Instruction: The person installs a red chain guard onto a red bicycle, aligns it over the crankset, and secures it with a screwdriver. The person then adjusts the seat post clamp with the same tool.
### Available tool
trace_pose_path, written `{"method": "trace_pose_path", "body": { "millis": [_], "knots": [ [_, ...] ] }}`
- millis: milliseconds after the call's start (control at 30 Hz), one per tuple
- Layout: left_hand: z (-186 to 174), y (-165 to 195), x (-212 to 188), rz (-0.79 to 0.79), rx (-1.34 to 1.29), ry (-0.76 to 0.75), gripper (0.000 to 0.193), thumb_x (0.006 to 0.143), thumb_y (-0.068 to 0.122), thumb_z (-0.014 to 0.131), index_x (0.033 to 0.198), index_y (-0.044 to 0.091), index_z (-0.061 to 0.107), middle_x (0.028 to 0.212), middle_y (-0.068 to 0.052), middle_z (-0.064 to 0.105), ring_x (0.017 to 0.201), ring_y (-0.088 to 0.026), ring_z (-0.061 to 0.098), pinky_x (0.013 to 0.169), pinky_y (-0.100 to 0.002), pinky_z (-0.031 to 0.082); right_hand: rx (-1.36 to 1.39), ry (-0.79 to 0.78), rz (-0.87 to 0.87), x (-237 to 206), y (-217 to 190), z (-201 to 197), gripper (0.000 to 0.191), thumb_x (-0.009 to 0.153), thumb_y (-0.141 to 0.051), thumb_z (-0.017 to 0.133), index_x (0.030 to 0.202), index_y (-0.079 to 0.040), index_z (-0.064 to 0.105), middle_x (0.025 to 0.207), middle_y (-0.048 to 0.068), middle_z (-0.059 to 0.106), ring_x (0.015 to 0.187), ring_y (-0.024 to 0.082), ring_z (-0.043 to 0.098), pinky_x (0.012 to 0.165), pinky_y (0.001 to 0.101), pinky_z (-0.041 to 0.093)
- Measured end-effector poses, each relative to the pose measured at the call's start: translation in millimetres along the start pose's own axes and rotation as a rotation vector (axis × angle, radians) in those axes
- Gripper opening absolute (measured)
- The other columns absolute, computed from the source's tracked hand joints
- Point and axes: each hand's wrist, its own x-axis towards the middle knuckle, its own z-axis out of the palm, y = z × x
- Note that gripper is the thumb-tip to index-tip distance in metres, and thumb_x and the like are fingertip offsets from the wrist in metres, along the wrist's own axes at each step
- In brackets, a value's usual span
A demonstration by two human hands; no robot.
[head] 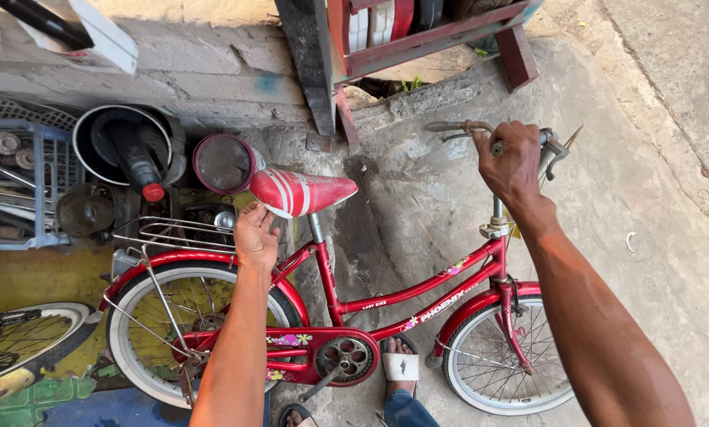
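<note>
- A small red bicycle [386, 304] is held upright on the concrete floor [655, 205], side-on below the camera, front wheel [506, 357] to the right and rear wheel [192, 332] to the left.
- The left hand [256, 235] is seen cupped under the rear of the red-and-white saddle [299, 192], fingers curled up against its underside, just above the wire rear rack [173, 235].
- The right hand [512, 162] is closed around the handlebar [481, 130] at its near grip, knuckles up, beside the brake lever [556, 150].
- Both arms are stretched forward and downward; the left forearm runs nearly straight up the frame, the right comes in at a slant from the lower right.
- A tip toward the wall is judged possible if either grasp is loosened, since no stand can be made out.
- The front wheel could swing round if the handlebar is let turn, and the frame would then fold sideways.
- A sandalled foot [399, 365] is placed close beside the chain guard [323, 352] and crank; it could be caught if the bicycle is rolled or dropped.
- Clutter is gathered near the rear wheel: a grey crate of tools [22, 182], a dark pot [129, 146], a round tin [224, 164] and another wheel [26, 340] at lower left; these could be struck if the bicycle is backed up.
</note>
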Motion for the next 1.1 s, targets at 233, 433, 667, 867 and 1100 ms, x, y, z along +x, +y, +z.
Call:
{"method": "trace_pose_path", "body": {
  "millis": [233, 433, 667, 867, 1100],
  "knots": [
    [-3.8, 6.5, -33.8, 0.007, 0.161, 0.004, 0.02, 0.089, 0.032, 0.069, 0.106, 0.024, 0.063, 0.105, 0.01, 0.066, 0.106, -0.012, 0.058, 0.087, -0.038, 0.036, 0.107, -0.049, 0.073, -13.5, -0.1, -17.6, 0.036, 0.095, -0.024, 0.083, 0.112, 0.0, 0.062, 0.102, 0.018, 0.059, 0.096, 0.032, 0.055, 0.084, 0.0465, 0.045],
    [-31.9, 11.0, -72.9, 0.007, 0.243, 0.019, 0.028, 0.087, 0.033, 0.072, 0.11, 0.02, 0.065, 0.108, 0.006, 0.066, 0.107, -0.014, 0.059, 0.086, -0.039, 0.037, 0.083, 0.052, 0.007, -35.7, -17.3, -32.1, 0.067, 0.092, -0.021, 0.086, 0.144, 0.004, 0.051, 0.134, 0.028, 0.057, 0.122, 0.044, 0.054, 0.106, 0.0528, 0.042],
    [-88.2, 22.8, -145.0, -0.051, 0.528, 0.072, 0.034, 0.084, 0.039, 0.07, 0.111, 0.018, 0.067, 0.106, 0.003, 0.068, 0.104, -0.013, 0.062, 0.085, -0.033, 0.042, 0.076, 0.003, 0.099, -96.4, -57.0, -56.0, 0.071, 0.099, -0.022, 0.08, 0.154, 0.003, 0.043, 0.153, 0.034, 0.046, 0.142, 0.05, 0.045, 0.117, 0.0564, 0.038],
    [-160.4, 22.8, -212.3, -0.049, 0.602, 0.082, 0.033, 0.084, 0.038, 0.07, 0.109, 0.017, 0.07, 0.105, 0.004, 0.072, 0.103, -0.01, 0.064, 0.083, -0.031, 0.042, 0.165, -0.217, 0.38, -218.6, -112.8, -69.8, 0.063, 0.094, -0.028, 0.074, 0.146, -0.001, 0.051, 0.14, 0.027, 0.058, 0.116, 0.043, 0.06, 0.091, 0.0485, 0.051],
    [-238.5, 27.6, -279.4, -0.024, 0.659, 0.063, 0.036, 0.085, 0.031, 0.078, 0.11, 0.006, 0.071, 0.11, -0.006, 0.074, 0.107, -0.018, 0.067, 0.093, -0.032, 0.047, 0.159, -0.355, 0.498, -389.6, -185.2, -116.2, 0.056, 0.095, -0.028, 0.07, 0.143, -0.002, 0.059, 0.131, 0.026, 0.065, 0.121, 0.041, 0.063, 0.1, 0.0485, 0.051]
  ]
}}
